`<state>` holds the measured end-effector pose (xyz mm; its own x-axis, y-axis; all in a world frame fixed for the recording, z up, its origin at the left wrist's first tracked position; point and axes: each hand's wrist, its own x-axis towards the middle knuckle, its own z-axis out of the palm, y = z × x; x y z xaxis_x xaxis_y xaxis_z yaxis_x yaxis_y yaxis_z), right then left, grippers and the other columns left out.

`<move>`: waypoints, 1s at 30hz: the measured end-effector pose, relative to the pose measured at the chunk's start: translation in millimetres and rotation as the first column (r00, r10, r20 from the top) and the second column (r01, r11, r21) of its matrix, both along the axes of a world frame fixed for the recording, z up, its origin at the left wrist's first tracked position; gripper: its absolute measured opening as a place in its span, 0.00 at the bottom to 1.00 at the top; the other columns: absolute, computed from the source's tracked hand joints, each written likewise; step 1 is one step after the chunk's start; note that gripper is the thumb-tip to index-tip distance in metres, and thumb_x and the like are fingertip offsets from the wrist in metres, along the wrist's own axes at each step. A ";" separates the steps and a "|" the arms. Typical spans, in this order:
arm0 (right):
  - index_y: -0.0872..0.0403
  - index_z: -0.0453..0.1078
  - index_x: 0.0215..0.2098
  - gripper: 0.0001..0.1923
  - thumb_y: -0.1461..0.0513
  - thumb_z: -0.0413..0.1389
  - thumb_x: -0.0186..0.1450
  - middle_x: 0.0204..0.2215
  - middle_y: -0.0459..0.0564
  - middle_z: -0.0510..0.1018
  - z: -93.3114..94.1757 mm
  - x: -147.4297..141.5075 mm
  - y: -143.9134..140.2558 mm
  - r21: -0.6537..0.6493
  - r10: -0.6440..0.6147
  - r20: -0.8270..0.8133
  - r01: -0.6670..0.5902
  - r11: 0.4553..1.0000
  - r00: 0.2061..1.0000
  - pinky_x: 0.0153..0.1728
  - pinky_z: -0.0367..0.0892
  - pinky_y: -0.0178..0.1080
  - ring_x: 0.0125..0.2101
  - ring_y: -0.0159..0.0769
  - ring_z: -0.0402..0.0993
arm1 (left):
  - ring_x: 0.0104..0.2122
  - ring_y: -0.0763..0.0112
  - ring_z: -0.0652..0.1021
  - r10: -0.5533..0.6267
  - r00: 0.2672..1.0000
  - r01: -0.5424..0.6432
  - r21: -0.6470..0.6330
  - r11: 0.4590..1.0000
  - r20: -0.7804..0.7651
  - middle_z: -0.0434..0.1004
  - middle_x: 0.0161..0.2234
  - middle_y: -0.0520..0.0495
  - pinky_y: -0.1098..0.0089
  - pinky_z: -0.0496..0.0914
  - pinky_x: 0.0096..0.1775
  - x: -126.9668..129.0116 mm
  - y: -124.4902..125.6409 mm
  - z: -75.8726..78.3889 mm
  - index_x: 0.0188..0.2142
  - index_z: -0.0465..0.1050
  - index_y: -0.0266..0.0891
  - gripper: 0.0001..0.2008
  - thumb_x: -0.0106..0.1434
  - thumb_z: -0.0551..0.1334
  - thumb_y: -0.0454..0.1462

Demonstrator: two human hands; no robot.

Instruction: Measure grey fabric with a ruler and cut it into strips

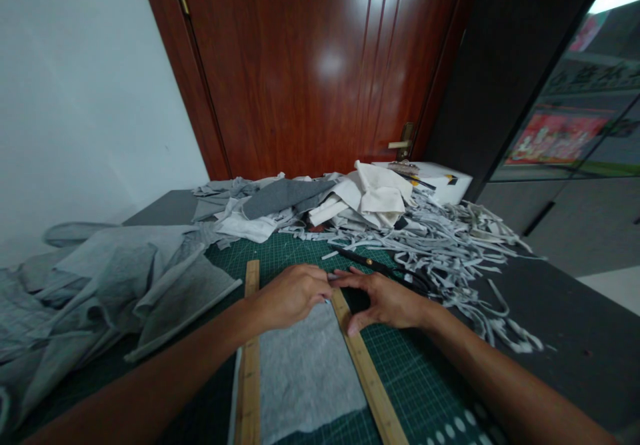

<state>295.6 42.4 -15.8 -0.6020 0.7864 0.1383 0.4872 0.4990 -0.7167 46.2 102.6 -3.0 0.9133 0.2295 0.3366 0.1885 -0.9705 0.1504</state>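
Observation:
A strip of grey knit fabric (307,378) lies flat on a green cutting mat (415,371), between two wooden rulers. My left hand (295,296) is closed at the fabric's far end, its fingers curled down. Something small and greyish shows at its fingertips, too little to name. The left wooden ruler (250,378) runs under my left wrist. My right hand (385,301) rests at the far part of the right wooden ruler (373,385), thumb and fingers apart, the thumb touching the wood. Its forefinger reaches toward my left fingertips.
Black-handled scissors (370,261) lie beyond my right hand. Thin grey fabric strips (450,251) are heaped at the right. Loose grey cloth (135,271) spreads at the left. More cloth pieces (285,198) and a white box (445,181) stand at the back, before a brown door (300,65).

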 end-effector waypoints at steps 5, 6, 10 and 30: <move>0.48 0.70 0.68 0.45 0.44 0.74 0.57 0.71 0.59 0.67 -0.2 0.3 0.2 -0.014 -0.014 -0.003 0.014 1.000 1.000 0.75 0.40 0.61 0.73 0.52 0.58 | 0.34 0.67 0.79 0.001 0.998 0.000 -0.020 1.000 0.067 0.79 0.32 0.50 0.69 0.70 0.38 -2.8 0.3 -4.1 0.34 0.79 0.39 0.11 0.71 0.62 0.27; 0.48 0.70 0.68 0.45 0.44 0.74 0.57 0.71 0.59 0.66 0.1 0.1 -0.2 -0.020 -0.022 0.002 0.022 1.000 1.000 0.75 0.41 0.61 0.73 0.52 0.57 | 0.34 0.67 0.79 0.013 0.996 -0.011 -0.020 1.000 0.085 0.79 0.32 0.49 0.69 0.70 0.38 -3.6 1.5 -5.1 0.35 0.79 0.39 0.11 0.71 0.62 0.27; 0.48 0.70 0.68 0.46 0.44 0.74 0.57 0.72 0.58 0.65 0.0 0.0 -1.1 -0.041 -0.038 0.004 0.038 0.998 0.999 0.75 0.40 0.63 0.74 0.54 0.55 | 0.35 0.68 0.80 0.065 0.986 -0.061 -0.030 0.998 0.151 0.81 0.34 0.49 0.69 0.71 0.38 -7.4 9.8 -6.9 0.37 0.81 0.39 0.10 0.72 0.62 0.27; 0.46 0.70 0.69 0.47 0.43 0.74 0.56 0.72 0.56 0.66 -6.1 2.1 2.0 -0.008 -0.012 0.000 0.012 1.000 1.000 0.75 0.38 0.62 0.74 0.57 0.54 | 0.36 0.62 0.76 -0.027 0.996 0.058 0.367 0.928 -0.091 0.80 0.33 0.48 0.62 0.69 0.40 14.0 -3.8 3.9 0.36 0.80 0.38 0.08 0.67 0.64 0.26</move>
